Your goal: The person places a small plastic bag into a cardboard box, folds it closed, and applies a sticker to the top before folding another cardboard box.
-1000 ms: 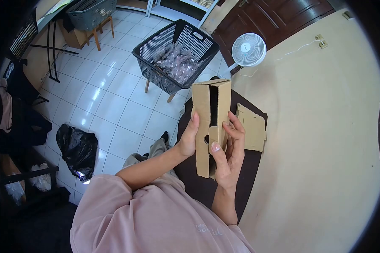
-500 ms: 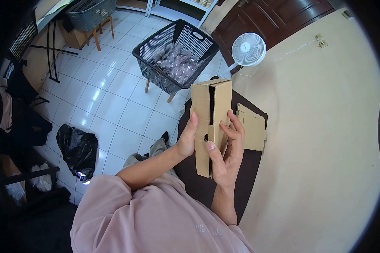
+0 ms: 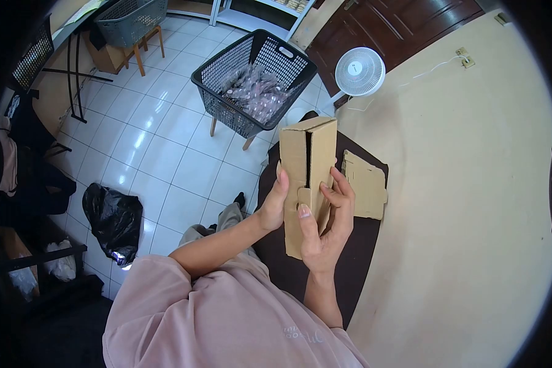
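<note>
A long brown cardboard box [image 3: 294, 147] is held upright between my two hands above a dark brown table. My left hand [image 3: 275, 199] grips its left side, with the thumb lying up along the front. On the right side, my right hand [image 3: 328, 227] has its fingers against the box wall and its thumb on the small front tab [image 3: 304, 197]. A narrow dark gap runs down the upper part of the box beside the flap. Behind my right hand, a flat piece of cardboard [image 3: 365, 187] lies on the dark table [image 3: 356, 245].
A dark plastic basket [image 3: 205, 92] with clear-wrapped items stands on wooden legs ahead. Behind the table is a white fan [image 3: 360, 70]. A black plastic bag [image 3: 111, 218] rests on the tiled floor at left. The wall [image 3: 454, 214] runs close along the right.
The front tab now covers the dark hole that showed beside my right thumb. The gap down the box has narrowed a little, and both hands stay in nearly the same place.
</note>
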Demonstrator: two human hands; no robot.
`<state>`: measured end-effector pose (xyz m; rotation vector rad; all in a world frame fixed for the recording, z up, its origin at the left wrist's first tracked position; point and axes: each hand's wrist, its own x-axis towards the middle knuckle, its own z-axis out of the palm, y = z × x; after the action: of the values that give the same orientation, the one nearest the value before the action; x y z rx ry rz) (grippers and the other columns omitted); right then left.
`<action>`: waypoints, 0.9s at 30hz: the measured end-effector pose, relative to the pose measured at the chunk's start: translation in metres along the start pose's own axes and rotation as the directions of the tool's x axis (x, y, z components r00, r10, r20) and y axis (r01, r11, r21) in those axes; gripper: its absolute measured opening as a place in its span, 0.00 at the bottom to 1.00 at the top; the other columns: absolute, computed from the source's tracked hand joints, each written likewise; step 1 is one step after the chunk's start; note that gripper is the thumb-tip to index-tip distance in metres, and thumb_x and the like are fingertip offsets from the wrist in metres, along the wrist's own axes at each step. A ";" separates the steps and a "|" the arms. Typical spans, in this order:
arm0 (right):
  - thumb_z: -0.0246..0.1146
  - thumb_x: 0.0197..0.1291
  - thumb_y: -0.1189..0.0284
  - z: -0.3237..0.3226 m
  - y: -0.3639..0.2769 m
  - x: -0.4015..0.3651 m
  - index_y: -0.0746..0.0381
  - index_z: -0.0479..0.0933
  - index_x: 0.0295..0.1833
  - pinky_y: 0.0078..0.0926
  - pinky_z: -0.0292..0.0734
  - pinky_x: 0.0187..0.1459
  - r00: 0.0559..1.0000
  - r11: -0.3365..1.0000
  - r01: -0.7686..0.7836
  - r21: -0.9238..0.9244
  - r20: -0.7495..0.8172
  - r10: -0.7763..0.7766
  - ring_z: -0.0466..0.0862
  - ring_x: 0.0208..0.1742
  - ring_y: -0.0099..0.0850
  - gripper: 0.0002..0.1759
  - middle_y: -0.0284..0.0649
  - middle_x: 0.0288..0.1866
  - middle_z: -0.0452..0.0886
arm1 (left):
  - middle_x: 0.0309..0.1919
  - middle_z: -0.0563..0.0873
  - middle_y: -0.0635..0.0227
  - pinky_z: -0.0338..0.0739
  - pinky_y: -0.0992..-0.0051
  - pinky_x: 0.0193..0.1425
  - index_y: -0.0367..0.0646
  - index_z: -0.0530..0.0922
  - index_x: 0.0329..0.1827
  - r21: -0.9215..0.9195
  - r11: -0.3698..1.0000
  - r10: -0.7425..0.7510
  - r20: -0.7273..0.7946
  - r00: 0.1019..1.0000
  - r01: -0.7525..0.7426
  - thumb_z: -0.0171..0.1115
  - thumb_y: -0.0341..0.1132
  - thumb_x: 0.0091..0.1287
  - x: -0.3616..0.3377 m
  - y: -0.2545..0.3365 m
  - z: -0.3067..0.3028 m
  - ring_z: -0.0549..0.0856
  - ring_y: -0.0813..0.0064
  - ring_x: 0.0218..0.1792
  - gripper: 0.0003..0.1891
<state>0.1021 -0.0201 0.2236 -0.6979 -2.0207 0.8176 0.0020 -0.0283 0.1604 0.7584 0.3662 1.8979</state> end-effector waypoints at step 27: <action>0.72 0.50 0.74 -0.034 -0.002 0.007 0.69 0.78 0.49 0.48 0.72 0.62 0.981 0.924 0.107 -0.367 -0.109 -0.158 0.75 0.65 0.55 0.20 0.57 0.65 0.72 | 0.55 0.83 0.55 0.79 0.75 0.53 0.36 0.54 0.75 0.432 0.887 -0.169 -0.023 0.985 0.162 0.56 0.21 0.64 0.001 0.041 0.022 0.84 0.73 0.52 0.35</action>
<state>0.1267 -0.0067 0.2435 -0.7859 -2.0861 0.3097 -0.0130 -0.0474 0.2005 0.9988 0.8377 1.6635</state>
